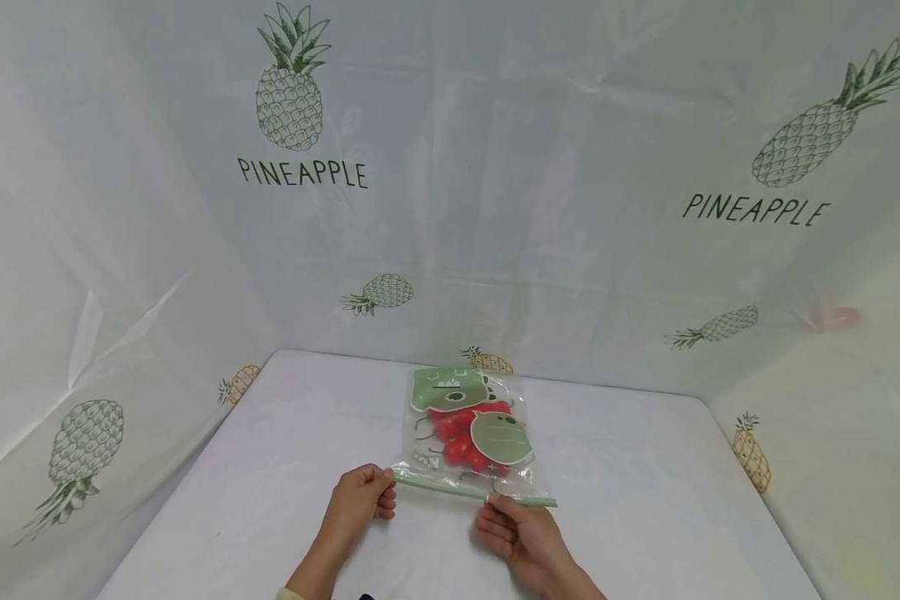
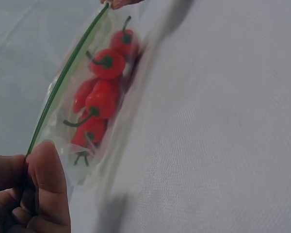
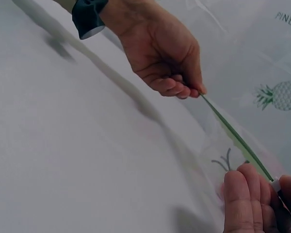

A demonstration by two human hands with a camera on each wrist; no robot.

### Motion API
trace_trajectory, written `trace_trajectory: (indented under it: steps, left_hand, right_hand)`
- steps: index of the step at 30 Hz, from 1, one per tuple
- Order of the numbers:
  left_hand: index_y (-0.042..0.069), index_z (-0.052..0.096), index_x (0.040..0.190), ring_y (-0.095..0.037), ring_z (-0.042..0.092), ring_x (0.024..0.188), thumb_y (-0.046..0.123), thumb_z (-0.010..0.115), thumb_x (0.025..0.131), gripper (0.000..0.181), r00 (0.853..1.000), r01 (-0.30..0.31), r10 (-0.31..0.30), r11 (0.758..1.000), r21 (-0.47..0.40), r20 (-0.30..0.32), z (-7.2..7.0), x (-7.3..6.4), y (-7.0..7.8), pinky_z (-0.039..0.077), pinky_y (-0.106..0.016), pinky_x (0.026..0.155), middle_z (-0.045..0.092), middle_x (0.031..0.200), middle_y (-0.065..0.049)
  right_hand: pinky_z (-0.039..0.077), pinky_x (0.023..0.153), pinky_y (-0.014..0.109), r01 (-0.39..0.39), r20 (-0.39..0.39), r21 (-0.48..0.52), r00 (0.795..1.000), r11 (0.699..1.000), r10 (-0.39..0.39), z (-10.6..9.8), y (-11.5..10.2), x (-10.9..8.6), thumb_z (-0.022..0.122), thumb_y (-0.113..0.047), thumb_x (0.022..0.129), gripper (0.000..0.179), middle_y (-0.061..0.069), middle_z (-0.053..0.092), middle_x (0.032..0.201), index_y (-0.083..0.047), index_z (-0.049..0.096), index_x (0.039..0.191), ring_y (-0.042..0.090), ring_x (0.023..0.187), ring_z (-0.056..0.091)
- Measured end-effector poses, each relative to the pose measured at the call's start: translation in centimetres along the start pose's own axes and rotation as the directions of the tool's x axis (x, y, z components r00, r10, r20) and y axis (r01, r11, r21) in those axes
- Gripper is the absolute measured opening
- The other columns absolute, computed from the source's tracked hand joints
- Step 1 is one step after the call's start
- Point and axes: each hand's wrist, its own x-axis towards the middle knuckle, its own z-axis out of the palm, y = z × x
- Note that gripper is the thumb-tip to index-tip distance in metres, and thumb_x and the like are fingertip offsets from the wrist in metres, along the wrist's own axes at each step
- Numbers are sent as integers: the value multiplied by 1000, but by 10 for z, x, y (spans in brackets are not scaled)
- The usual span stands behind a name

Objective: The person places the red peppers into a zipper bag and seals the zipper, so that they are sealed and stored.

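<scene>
A clear zip bag [image 1: 414, 458] with green cartoon prints lies over the table, its green zip strip [image 1: 444, 487] facing the person. Inside are several red peppers [image 2: 104, 99] with thin green stems. My left hand [image 1: 356, 504] pinches the left end of the strip between thumb and finger. At the strip's right part, my right hand [image 1: 523, 537] pinches the small white slider [image 3: 276, 185] between thumb and fingers. The strip runs straight between both hands. In the left wrist view the zip edge stands raised above the table.
A white-covered table [image 1: 285, 433] lies under the bag. Pale sheets printed with pineapples [image 1: 288, 108] hang at the back and both sides. A dark band [image 3: 88, 17] is around the left wrist.
</scene>
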Motion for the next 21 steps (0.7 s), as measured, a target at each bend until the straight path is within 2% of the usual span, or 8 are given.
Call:
trace_trajectory:
  steps: [8, 13, 17, 21]
  left_hand:
    - [-11, 65, 94, -16, 65, 71, 17, 61, 108, 31, 1000, -2, 2, 1000, -14, -24, -2, 4, -3, 65, -29, 62, 65, 80, -8]
    - [-10, 66, 94, -17, 65, 73, 16, 62, 107, 29, 998, -13, 13, 1000, -12, -62, -6, 6, -1, 65, -29, 63, 66, 83, -9]
    - [-10, 66, 95, -16, 65, 72, 14, 61, 107, 27, 995, -20, 18, 1000, -14, -95, -12, 8, 0, 64, -28, 62, 66, 83, -8]
    - [-10, 65, 94, -16, 64, 72, 12, 60, 108, 26, 995, -17, 15, 1000, -22, -97, -14, 11, 0, 64, -28, 62, 65, 82, -8]
  right_hand:
    - [66, 89, 38, 9, -2, -16, 1000, 1000, -9, -11, -7, -2, 70, -18, 103, 20, 9, 79, 93, 1, 75, 106, 18, 87, 79]
    - [66, 90, 37, 6, -11, -31, 1000, 999, -6, -23, -14, -5, 69, -17, 103, 17, 8, 80, 93, -1, 75, 103, 17, 88, 79]
    - [66, 91, 36, 22, -47, -48, 999, 999, -24, -34, -21, -9, 67, -16, 103, 16, 7, 79, 94, -1, 74, 103, 16, 88, 78]
    - [66, 91, 36, 29, -79, -63, 996, 998, -34, -42, -25, -14, 67, -15, 103, 17, 8, 79, 95, 1, 72, 107, 17, 88, 78]
